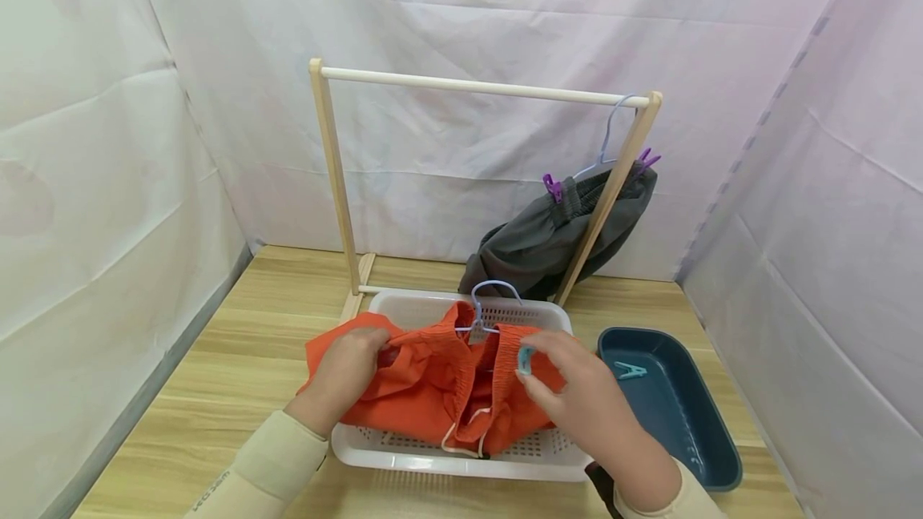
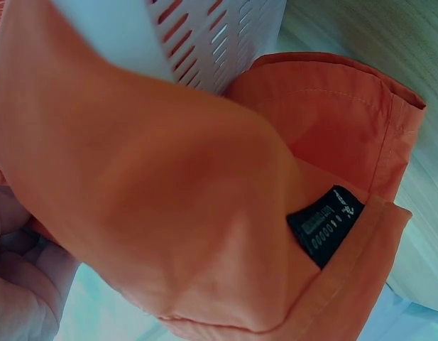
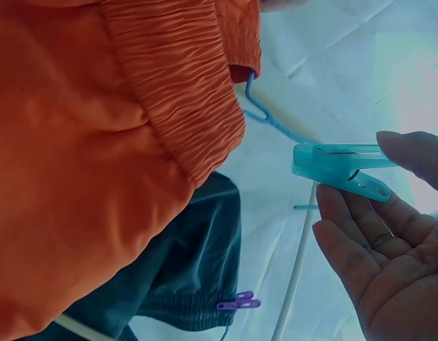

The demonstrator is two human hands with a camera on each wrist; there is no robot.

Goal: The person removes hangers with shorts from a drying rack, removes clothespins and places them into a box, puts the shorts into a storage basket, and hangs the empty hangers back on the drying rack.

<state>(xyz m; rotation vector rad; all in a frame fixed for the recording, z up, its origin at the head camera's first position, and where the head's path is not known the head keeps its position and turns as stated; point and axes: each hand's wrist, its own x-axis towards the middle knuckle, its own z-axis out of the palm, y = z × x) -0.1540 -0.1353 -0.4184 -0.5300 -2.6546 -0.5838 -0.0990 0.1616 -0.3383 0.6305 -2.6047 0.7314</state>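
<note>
Orange shorts (image 1: 425,375) with an elastic waistband and a white drawstring lie over a white plastic basket (image 1: 461,464). A light blue hanger (image 1: 477,325) sits inside their waistband, its hook sticking up. My left hand (image 1: 351,371) grips the orange fabric on the left side; in the left wrist view a black label (image 2: 325,226) shows on the cloth. Between thumb and fingers, my right hand (image 1: 577,391) pinches a turquoise clothespin (image 3: 339,167) beside the right end of the waistband.
Behind the basket stands a wooden rack (image 1: 476,86). Dark grey pants (image 1: 534,239) hang at its right end from a hanger, with purple clothespins (image 1: 553,187) on the waistband. To the right, a dark blue tray (image 1: 667,415) holds another turquoise clothespin (image 1: 630,370).
</note>
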